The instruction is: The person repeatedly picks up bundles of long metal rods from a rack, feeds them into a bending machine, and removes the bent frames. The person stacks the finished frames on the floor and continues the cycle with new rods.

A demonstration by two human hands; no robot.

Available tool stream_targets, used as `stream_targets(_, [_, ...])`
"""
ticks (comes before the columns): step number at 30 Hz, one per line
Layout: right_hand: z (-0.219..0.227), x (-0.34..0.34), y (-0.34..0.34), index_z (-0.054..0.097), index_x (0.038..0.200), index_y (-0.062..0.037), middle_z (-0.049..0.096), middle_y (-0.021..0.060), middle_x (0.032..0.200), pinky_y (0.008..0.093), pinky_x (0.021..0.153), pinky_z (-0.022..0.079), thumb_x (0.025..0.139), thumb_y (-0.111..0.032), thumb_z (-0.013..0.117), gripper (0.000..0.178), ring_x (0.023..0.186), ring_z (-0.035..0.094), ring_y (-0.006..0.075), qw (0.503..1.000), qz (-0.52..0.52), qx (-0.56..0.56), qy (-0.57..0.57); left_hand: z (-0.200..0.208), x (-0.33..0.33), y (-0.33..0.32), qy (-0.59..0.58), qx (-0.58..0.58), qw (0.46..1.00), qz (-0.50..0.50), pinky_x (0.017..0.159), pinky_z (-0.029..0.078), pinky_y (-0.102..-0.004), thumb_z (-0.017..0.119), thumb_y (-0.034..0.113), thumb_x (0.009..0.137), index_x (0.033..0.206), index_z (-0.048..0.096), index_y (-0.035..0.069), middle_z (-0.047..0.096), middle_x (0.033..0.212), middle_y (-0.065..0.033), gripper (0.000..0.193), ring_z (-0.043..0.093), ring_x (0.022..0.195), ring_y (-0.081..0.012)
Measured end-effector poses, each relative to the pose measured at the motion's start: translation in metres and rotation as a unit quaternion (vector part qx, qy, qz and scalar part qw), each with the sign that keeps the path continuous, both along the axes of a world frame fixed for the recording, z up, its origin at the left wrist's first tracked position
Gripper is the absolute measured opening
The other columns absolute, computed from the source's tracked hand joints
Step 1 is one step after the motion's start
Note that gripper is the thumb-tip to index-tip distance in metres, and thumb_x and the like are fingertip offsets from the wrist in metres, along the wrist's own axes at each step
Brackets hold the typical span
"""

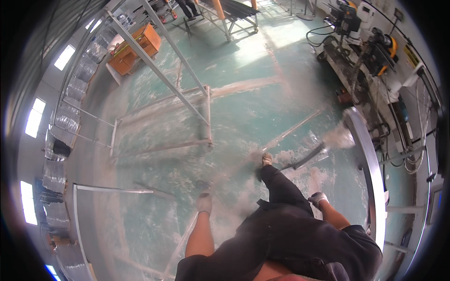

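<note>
My left hand point(204, 202), in a pale grey work glove, reaches forward over the green floor. Motion smears its fingers, and a thin dark shape point(203, 183) shows just past them; whether the hand holds it I cannot make out. Beside my right thigh hangs my right hand point(319, 199), also gloved, the thumb standing apart and nothing visible in it. One shoe point(266, 159) is planted ahead of me, at the end of my dark trouser leg. A long, bright metal bar point(367, 161) curves past on the right, apart from my right hand.
A tall metal frame point(208, 112) stands ahead to the left, with another low frame point(112, 189) at near left. Wrapped bundles point(56, 175) line the left wall. An orange-brown desk point(133, 49) and a rack point(229, 16) are far ahead. Machinery point(361, 61) stands at right.
</note>
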State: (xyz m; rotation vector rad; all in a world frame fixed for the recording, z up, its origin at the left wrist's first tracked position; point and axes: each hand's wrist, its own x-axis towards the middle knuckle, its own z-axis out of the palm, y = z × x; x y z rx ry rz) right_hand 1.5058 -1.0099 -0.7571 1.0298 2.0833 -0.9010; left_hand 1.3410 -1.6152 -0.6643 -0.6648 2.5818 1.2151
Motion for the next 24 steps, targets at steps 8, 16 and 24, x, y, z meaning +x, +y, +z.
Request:
stream_targets(8, [-0.124, -0.269, 0.003, 0.080, 0.107, -0.0006, 0.082, 0.0125, 0.095, 0.0388, 0.079, 0.059, 0.090, -0.036, 0.074, 0.040, 0.081, 0.077, 0.0255, 0.995, 0.061, 0.059, 0.046, -0.003, -0.142, 0.062, -0.146, -0.206, 0.922, -0.294, 0.080, 0.058, -0.0461, 0.073, 0.036, 0.087, 0.105, 0.079, 0.003, 0.079, 0.098, -0.0206, 0.038, 0.076, 0.090, -0.0344])
stream_targets(16, [0.116, -0.583, -0.089, 0.073, 0.131, -0.0041, 0.076, 0.0189, 0.127, 0.0400, 0.106, 0.054, 0.089, -0.041, 0.077, 0.056, 0.119, 0.072, 0.0326, 0.986, 0.089, -0.043, 0.133, -0.013, -0.360, 0.056, -0.143, 0.008, 0.988, -0.061, 0.092, 0.058, -0.0473, 0.061, 0.030, 0.092, 0.110, 0.080, 0.011, 0.079, 0.107, -0.0186, 0.031, 0.075, 0.103, -0.0375])
stream_targets(24, [0.080, -0.728, -0.037, 0.073, 0.130, -0.0011, 0.078, 0.0212, 0.121, 0.0385, 0.102, 0.056, 0.088, -0.034, 0.077, 0.054, 0.116, 0.074, 0.0331, 0.976, -0.064, 0.032, 0.204, -0.115, -0.649, 0.045, -0.105, -0.201, 0.868, -0.441, 0.096, 0.057, -0.0463, 0.058, 0.023, 0.092, 0.112, 0.079, 0.006, 0.077, 0.111, -0.0240, 0.034, 0.072, 0.109, -0.0405])
